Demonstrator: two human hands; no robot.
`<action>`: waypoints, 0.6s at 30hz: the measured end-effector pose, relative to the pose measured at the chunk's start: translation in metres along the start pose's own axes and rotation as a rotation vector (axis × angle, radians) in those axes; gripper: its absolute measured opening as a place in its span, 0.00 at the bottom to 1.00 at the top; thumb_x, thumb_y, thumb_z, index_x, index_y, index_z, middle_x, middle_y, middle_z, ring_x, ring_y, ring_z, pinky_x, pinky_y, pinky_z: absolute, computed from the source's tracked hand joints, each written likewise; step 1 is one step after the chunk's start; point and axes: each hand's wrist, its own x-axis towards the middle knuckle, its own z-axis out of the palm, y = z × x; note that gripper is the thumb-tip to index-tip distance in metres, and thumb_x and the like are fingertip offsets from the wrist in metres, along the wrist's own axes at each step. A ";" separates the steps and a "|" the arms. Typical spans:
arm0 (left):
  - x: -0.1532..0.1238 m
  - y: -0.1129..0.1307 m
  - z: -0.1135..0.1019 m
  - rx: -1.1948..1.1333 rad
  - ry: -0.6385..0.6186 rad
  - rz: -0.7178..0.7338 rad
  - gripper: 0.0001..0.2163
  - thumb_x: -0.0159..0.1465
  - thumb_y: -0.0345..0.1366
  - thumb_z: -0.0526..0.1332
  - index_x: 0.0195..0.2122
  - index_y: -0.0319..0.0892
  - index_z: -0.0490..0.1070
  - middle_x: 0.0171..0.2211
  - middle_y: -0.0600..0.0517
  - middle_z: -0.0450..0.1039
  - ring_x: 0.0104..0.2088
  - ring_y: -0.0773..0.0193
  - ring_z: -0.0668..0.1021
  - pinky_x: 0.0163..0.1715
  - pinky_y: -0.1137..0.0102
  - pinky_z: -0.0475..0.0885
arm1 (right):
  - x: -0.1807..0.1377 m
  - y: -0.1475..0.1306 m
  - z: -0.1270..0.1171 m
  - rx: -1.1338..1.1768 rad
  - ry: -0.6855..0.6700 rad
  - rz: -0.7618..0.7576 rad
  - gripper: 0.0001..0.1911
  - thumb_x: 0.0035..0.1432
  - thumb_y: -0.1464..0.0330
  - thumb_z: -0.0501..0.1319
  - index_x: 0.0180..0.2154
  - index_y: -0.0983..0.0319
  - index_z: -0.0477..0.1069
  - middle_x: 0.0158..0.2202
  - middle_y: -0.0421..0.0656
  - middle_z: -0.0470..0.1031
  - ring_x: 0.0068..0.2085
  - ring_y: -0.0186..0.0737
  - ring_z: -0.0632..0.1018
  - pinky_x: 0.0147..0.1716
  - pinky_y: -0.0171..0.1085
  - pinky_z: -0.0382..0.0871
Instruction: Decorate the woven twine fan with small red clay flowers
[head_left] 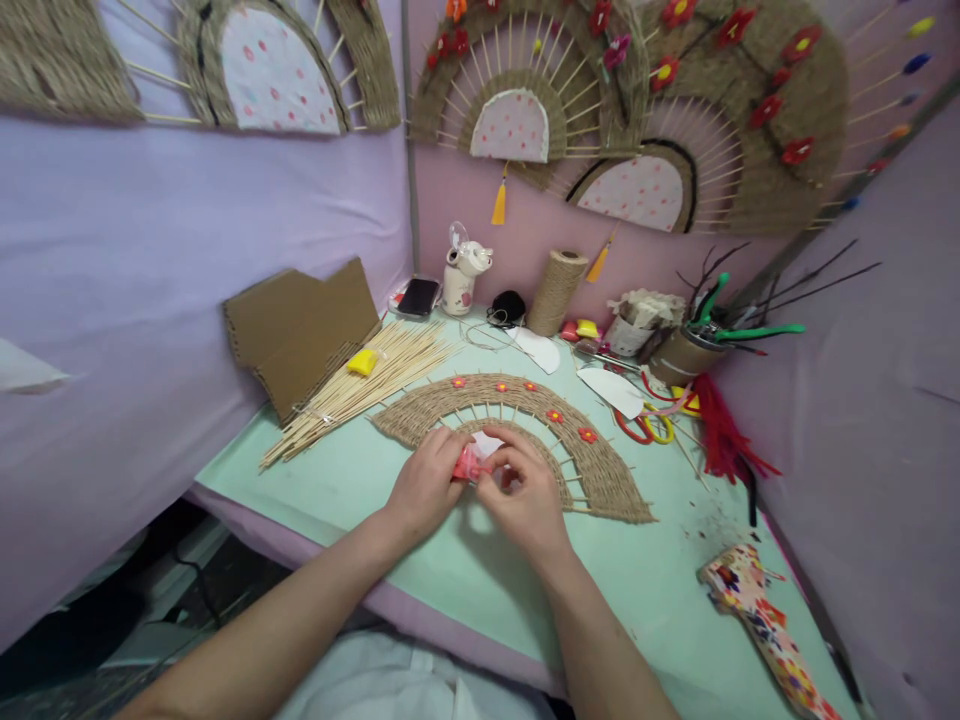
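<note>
Both hands meet over the near edge of a woven twine fan [607, 470], which lies flat and carries several small red flowers with yellow centres [555, 416] on its outer band. Between my fingers is a small clear plastic packet with red-pink clay [469, 462] in it. My left hand [429, 480] grips the packet from the left, fingers closed. On the other side, my right hand [525, 490] pinches the wrapper with thumb and fingertips. The fan's inner part is partly hidden behind my hands.
Thin wooden sticks [337, 395] with a yellow packet [363, 361] lie left, beside folded cardboard [300, 325]. Behind stand a twine spool [556, 292] and a can with green-handled pliers [686, 352]. Scissors [646, 425], red tassels [724, 430] and a flower-patterned glue gun [772, 630] lie right.
</note>
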 end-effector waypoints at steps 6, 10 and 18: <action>0.031 0.012 -0.002 0.046 -0.066 0.011 0.15 0.61 0.31 0.60 0.49 0.43 0.67 0.44 0.45 0.68 0.46 0.52 0.71 0.44 0.59 0.69 | 0.011 0.008 -0.015 0.485 0.190 0.281 0.11 0.54 0.62 0.64 0.25 0.62 0.71 0.48 0.50 0.76 0.40 0.40 0.78 0.32 0.36 0.73; 0.040 0.012 0.005 0.059 -0.125 0.034 0.15 0.59 0.38 0.64 0.47 0.43 0.71 0.41 0.45 0.69 0.46 0.49 0.71 0.47 0.53 0.67 | 0.013 0.016 -0.015 0.492 0.214 0.291 0.12 0.55 0.59 0.64 0.29 0.62 0.73 0.45 0.48 0.76 0.33 0.35 0.77 0.30 0.35 0.72; 0.039 0.022 -0.014 -0.693 -0.048 -0.079 0.13 0.61 0.45 0.63 0.41 0.43 0.77 0.42 0.46 0.76 0.46 0.55 0.75 0.47 0.61 0.70 | 0.011 0.007 -0.010 0.322 0.236 0.155 0.06 0.55 0.64 0.66 0.31 0.59 0.77 0.38 0.44 0.75 0.42 0.40 0.76 0.39 0.38 0.72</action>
